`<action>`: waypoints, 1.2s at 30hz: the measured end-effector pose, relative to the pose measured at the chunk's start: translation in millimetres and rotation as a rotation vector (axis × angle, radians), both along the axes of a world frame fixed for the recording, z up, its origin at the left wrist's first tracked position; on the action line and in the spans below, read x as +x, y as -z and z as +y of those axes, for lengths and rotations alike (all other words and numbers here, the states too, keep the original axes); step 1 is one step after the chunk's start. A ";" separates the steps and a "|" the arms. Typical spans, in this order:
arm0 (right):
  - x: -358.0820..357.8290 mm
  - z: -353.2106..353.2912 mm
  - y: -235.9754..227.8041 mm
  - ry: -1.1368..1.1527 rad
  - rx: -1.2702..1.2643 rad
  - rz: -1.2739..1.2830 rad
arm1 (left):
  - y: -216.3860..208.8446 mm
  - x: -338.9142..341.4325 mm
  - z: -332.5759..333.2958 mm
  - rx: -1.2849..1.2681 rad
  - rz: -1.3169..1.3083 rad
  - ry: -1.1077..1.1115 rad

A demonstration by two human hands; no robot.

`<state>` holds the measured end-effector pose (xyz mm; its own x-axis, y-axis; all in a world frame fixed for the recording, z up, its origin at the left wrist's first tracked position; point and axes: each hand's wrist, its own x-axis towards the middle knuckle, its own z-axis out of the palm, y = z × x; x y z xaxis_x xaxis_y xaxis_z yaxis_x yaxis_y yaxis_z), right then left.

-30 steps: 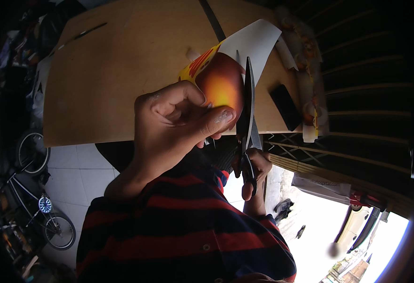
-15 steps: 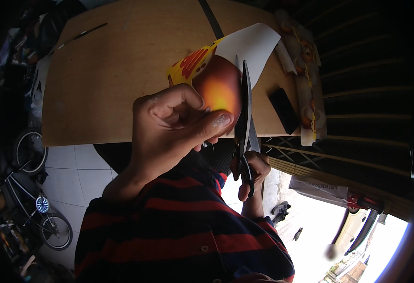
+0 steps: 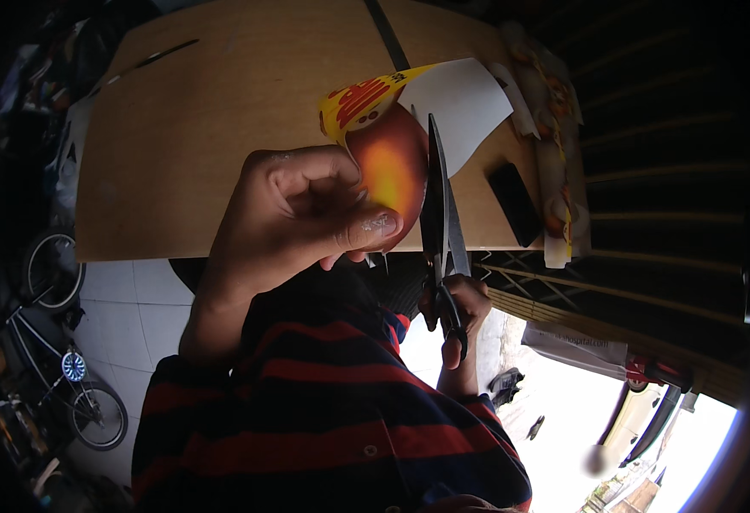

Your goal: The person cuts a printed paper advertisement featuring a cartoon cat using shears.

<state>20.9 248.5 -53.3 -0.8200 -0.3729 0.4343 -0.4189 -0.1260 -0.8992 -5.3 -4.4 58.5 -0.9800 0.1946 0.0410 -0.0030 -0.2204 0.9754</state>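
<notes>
Between thumb and fingers, my left hand [image 3: 306, 214] pinches a printed paper piece [image 3: 388, 167] above the table's near edge. The sheet is orange-brown with a yellow and red part, and its white back [image 3: 460, 107] folds out to the right. My right hand [image 3: 464, 308] grips the handles of large black-handled scissors [image 3: 432, 205]. Their long blades point away from me, parted a little, with the paper at the blades along its right edge. Part of the far blade is hidden by the paper.
The wooden table [image 3: 170, 162] carries a dark phone-like slab [image 3: 514, 203] at right, printed paper strips [image 3: 556, 171] along the right edge, a dark flat strip [image 3: 385, 34] at the back and a thin pen-like stick [image 3: 167, 53]. A bicycle [image 3: 76, 376] stands on the tiled floor at left.
My left hand has shifted left and slightly down with the paper. The white flap has swung lower to the right, and the scissors have tilted slightly.
</notes>
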 end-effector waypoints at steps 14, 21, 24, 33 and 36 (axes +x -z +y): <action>8.0 -3.9 -1.7 0.013 0.063 -0.118 | -0.2 -1.0 -11.5 -0.044 -0.066 0.050; 7.5 -6.4 -2.6 0.021 0.069 -0.126 | 0.0 -1.8 -9.8 -0.023 -0.061 0.037; 8.9 -5.8 -1.8 0.028 0.089 -0.124 | -1.5 -0.8 -7.9 0.005 -0.083 0.027; 13.2 -5.2 -2.7 0.066 0.139 -0.087 | -4.6 6.1 -2.9 -0.065 0.012 -0.069; 15.4 -5.7 -1.2 0.095 0.137 -0.045 | -9.2 8.2 -1.6 -0.102 0.040 -0.068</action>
<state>36.3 242.8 -52.2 -0.8718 -0.3462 0.3466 -0.3819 0.0372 -0.9235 2.9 -6.0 67.7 -0.9891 0.1331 0.0634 0.0477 -0.1180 0.9919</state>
